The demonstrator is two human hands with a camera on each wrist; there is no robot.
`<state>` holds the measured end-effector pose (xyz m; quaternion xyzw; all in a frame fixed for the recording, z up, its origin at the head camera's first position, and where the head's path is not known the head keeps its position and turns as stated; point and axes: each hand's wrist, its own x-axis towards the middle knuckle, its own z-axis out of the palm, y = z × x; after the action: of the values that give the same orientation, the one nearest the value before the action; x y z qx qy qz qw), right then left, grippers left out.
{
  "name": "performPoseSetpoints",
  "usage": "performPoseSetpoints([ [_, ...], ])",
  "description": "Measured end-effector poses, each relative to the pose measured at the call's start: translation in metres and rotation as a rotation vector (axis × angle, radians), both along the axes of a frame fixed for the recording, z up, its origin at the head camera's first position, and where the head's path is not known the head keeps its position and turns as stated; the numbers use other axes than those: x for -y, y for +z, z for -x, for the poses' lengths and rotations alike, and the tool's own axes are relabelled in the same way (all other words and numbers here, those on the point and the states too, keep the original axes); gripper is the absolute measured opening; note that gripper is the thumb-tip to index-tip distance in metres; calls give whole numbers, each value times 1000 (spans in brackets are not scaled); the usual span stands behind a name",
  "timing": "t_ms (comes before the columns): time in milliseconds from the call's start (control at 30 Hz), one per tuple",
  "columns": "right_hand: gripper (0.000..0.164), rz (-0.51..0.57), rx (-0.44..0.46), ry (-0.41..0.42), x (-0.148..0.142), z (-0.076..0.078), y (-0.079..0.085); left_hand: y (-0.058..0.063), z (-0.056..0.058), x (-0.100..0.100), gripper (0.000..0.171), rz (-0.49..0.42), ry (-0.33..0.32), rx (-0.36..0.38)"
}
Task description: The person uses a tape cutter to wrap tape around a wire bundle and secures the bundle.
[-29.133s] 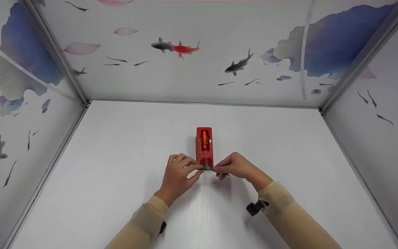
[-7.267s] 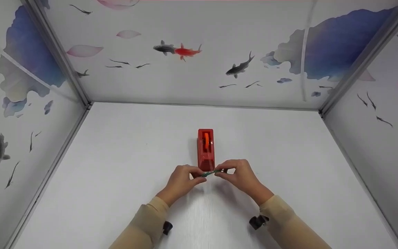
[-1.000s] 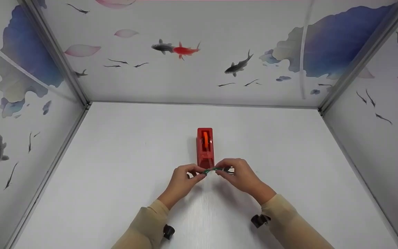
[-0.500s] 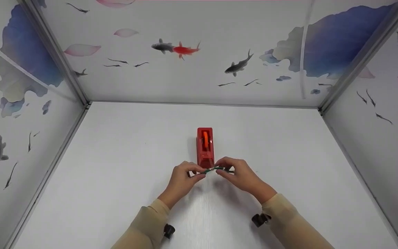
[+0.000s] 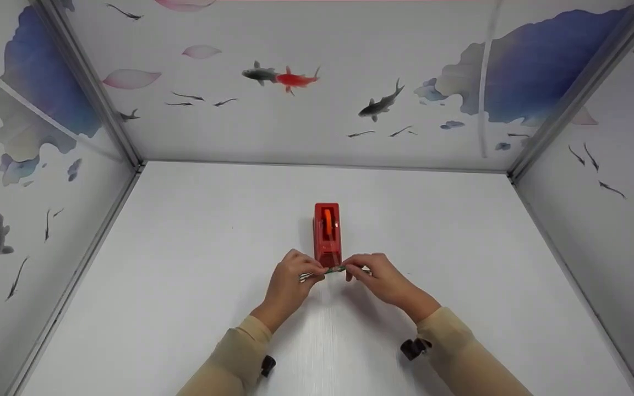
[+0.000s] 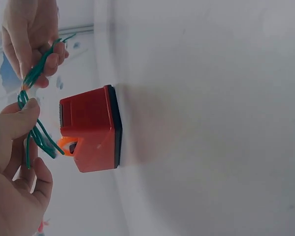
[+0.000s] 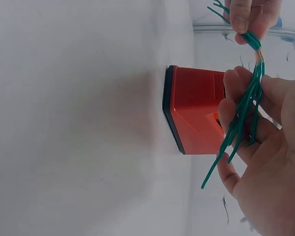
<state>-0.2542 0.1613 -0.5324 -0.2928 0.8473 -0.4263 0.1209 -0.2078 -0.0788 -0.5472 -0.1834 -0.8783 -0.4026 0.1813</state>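
A bundle of thin green wire-like strands [image 5: 334, 269] spans between both hands, just in front of a red tape dispenser [image 5: 328, 247] with an orange core. In the left wrist view, my left hand [image 6: 12, 147] pinches the bundle [image 6: 35, 71] between thumb and finger, loose ends hanging past them. My right hand [image 7: 273, 157] has its thumb and fingers around the other half of the strands [image 7: 245, 103], whose ends fan over the fingers. Between the hands the bundle narrows at a shiny, orange-tinted band. Whether that is tape, I cannot tell.
The dispenser stands on a white table [image 5: 196, 247], its front end towards the hands. White panels [image 5: 317, 126] printed with fish and petals enclose the back and sides. A black wrist camera [image 5: 415, 349] sits below the right forearm's cuff.
Over the last second my left hand has risen slightly, and strand ends now show behind its fingers. The right fingers have shifted on the bundle. The dispenser has stayed in place.
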Motion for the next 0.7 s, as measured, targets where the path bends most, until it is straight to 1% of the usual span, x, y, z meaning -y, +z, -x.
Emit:
performPoseSetpoints([
  [200, 17, -49, -78, -28, 0, 1, -1, 1, 2, 1, 12, 53, 5, 8],
  [300, 14, -39, -96, -33, 0, 1, -3, 0, 3, 1, 13, 77, 13, -18],
  [433, 14, -25, -83, -36, 0, 1, -5, -2, 6, 1, 13, 114, 20, -67],
  [567, 15, -31, -74, -46, 0, 2, -4, -3, 9, 1, 14, 142, 27, -110],
  [700, 17, -41, -97, -53, 0, 3, -1, -3, 14, 1, 14, 160, 28, -153],
])
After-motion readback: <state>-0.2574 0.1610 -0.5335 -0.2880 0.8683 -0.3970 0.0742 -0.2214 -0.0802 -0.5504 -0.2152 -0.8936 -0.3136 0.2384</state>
